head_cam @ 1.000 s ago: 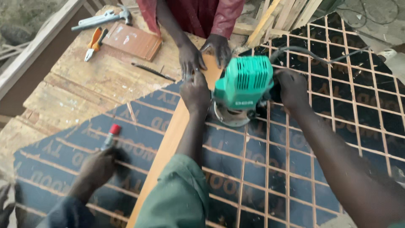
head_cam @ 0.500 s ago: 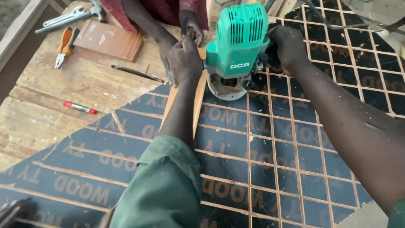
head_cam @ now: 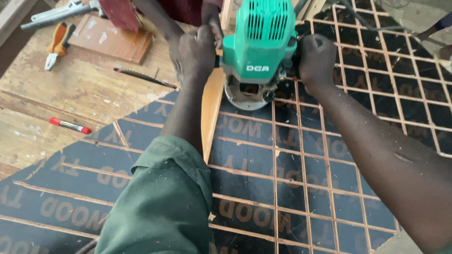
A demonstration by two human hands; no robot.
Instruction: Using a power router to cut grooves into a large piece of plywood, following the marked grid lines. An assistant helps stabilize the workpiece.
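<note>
A green electric router [head_cam: 259,47] stands upright on a black film-faced plywood sheet [head_cam: 292,178] cut with a lattice of grooves. My left hand [head_cam: 197,54] grips the router's left handle, and my right hand [head_cam: 316,59] grips its right handle. The router's round base rests against a long pale wooden straightedge [head_cam: 210,113] lying along the sheet. Another person in a dark red top stands across the bench, with a hand [head_cam: 212,21] on the far end of the straightedge.
On the bare plywood bench [head_cam: 56,94] at the left lie a red marker [head_cam: 69,125], a thin saw blade [head_cam: 143,77], orange-handled pliers [head_cam: 59,44], a brown wooden block [head_cam: 113,37] and a metal wrench [head_cam: 56,10]. A black power cord [head_cam: 372,28] runs off at the upper right.
The router has come nearer along the straightedge, with both my hands on its handles. The hand that held the red marker has gone, and the marker lies on the bench.
</note>
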